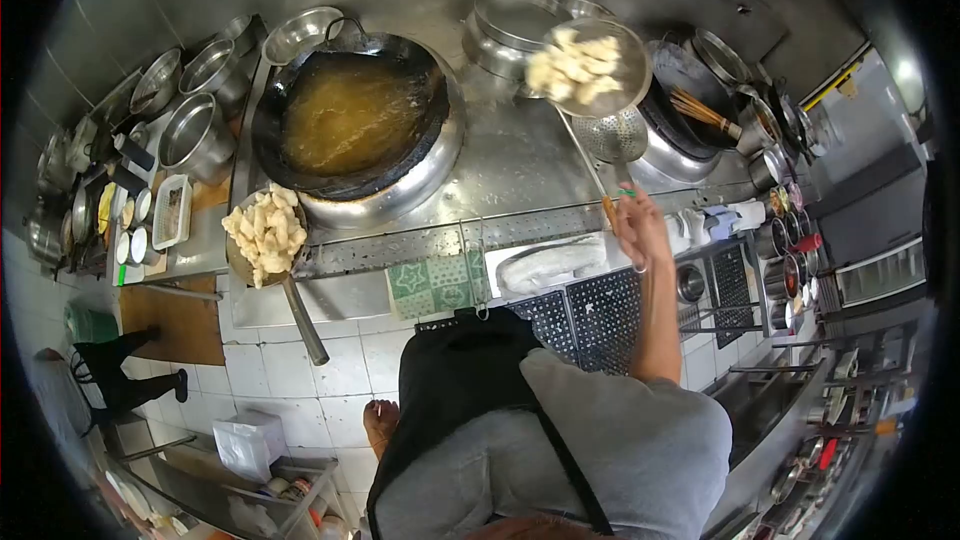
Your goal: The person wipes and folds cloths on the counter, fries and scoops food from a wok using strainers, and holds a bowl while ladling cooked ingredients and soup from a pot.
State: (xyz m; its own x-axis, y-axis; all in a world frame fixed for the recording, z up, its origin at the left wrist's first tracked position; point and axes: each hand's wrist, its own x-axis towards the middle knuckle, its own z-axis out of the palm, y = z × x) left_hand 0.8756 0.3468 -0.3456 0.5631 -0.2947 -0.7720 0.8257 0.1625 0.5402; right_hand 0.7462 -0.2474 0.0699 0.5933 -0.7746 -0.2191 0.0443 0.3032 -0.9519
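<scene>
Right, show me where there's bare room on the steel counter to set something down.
Best patch: the steel counter between the oil-filled wok and the right-hand wok, in front of the stacked pots, though it looks wet. Crowded: the left end, packed with metal pots and a white basket.

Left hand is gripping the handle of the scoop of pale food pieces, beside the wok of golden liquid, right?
Not quite: in the head view, the left hand hangs low, apart from that handle. The rest holds.
</scene>
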